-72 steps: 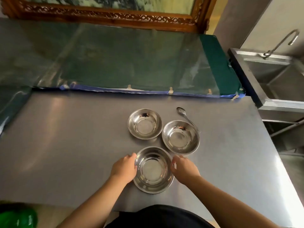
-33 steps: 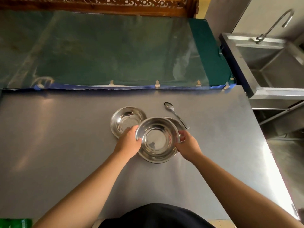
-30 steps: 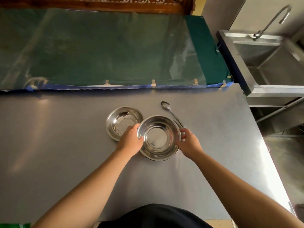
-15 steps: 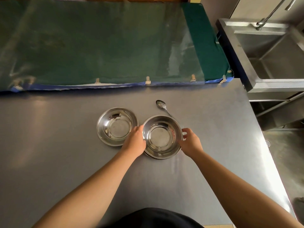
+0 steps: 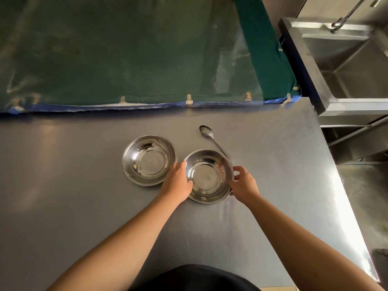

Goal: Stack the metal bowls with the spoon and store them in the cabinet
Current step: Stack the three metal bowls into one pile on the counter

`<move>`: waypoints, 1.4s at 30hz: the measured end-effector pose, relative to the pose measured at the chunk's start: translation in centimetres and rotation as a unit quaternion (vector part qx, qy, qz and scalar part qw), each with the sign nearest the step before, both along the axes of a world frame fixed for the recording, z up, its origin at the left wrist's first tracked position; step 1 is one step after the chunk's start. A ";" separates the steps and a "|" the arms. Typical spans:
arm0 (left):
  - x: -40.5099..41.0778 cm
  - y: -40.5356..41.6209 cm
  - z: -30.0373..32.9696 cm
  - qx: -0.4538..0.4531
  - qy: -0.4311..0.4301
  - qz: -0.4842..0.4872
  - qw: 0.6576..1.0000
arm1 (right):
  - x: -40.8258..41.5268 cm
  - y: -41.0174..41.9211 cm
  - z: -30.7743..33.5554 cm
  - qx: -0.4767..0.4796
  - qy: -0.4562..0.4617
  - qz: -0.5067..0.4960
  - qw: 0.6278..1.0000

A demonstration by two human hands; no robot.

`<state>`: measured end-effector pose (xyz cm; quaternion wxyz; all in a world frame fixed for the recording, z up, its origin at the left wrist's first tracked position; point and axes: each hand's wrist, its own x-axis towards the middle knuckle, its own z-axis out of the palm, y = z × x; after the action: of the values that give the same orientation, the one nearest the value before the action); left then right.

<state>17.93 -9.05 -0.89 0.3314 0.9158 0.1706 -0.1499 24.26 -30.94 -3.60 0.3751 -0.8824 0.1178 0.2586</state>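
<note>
Two metal bowls sit nested as one stack (image 5: 206, 176) on the steel table (image 5: 84, 206). My left hand (image 5: 178, 182) grips the stack's left rim and my right hand (image 5: 243, 183) grips its right rim. A third metal bowl (image 5: 149, 159) stands alone just left of the stack, nearly touching my left hand. A metal spoon (image 5: 212, 137) lies behind the stack, its handle running down to the stack's far right rim. No cabinet is in view.
A green cloth under clear plastic (image 5: 136, 49) covers the surface behind the table. To the right stands a steel sink (image 5: 346, 66) with a tap (image 5: 344, 17). The table's right edge (image 5: 344, 202) drops to the floor.
I lifted the near bowl with both hands, carried it forward and set it into the right-hand bowl. Both hands stay on the stack. The view has tilted further down.
</note>
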 end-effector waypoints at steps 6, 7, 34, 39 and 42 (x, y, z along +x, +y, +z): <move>-0.7 0.0 0.0 -0.031 0.036 0.025 0.999 | -1.5 -1.2 0.5 0.002 0.021 -0.023 1.000; -0.9 0.0 0.0 -0.035 0.038 0.021 0.998 | -1.9 -1.4 0.6 0.009 0.025 -0.031 0.999; -3.5 12.6 3.0 -0.063 -0.086 0.154 0.982 | -1.6 11.4 5.1 0.110 0.009 0.008 0.994; -3.0 15.7 2.1 -0.054 -0.058 0.176 0.981 | -0.3 15.2 5.0 0.093 0.015 0.040 0.995; -2.4 17.0 1.5 -0.044 -0.047 0.175 0.982 | 0.5 17.0 4.6 0.069 0.011 0.064 0.995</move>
<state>15.50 7.95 0.63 0.4003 0.8622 0.3057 -0.0541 24.76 -13.97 1.05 0.4162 -0.8574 0.0467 0.2991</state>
